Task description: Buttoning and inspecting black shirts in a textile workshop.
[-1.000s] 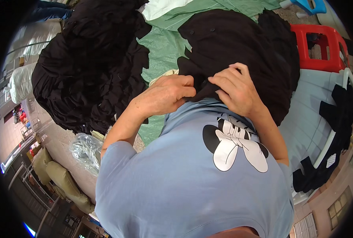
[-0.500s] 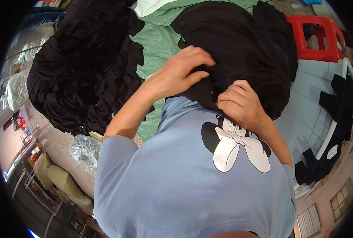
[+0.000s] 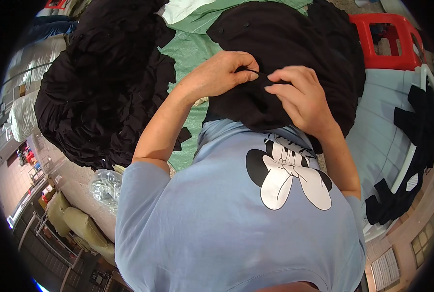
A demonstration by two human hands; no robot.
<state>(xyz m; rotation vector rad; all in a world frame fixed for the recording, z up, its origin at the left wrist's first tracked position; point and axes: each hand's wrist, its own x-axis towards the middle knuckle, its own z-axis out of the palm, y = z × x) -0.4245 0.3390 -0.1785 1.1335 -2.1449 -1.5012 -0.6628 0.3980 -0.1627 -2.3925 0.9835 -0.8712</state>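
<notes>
A black garment (image 3: 295,44) with small round buttons lies spread over my lap. My left hand (image 3: 223,73) pinches a raised edge of it between thumb and fingertips. Just to the right is my right hand (image 3: 300,100), its thumb and forefinger apart near that raised edge. A slight blur covers its fingertips, and I see nothing between them. Below both hands the cloth sags in dark folds against my blue shirt (image 3: 217,204).
A big heap of black cloth pieces (image 3: 100,87) rises at the left, beside a green sheet (image 3: 190,46). On the right are a red plastic stool (image 3: 368,48) and a pale blue surface (image 3: 382,112) with black pieces (image 3: 412,117) over its edge. Clear plastic (image 3: 105,187) lies lower left.
My right hand has lifted off the lower cloth and moved up near my left fingers, opening. My left hand has closed on the garment's edge.
</notes>
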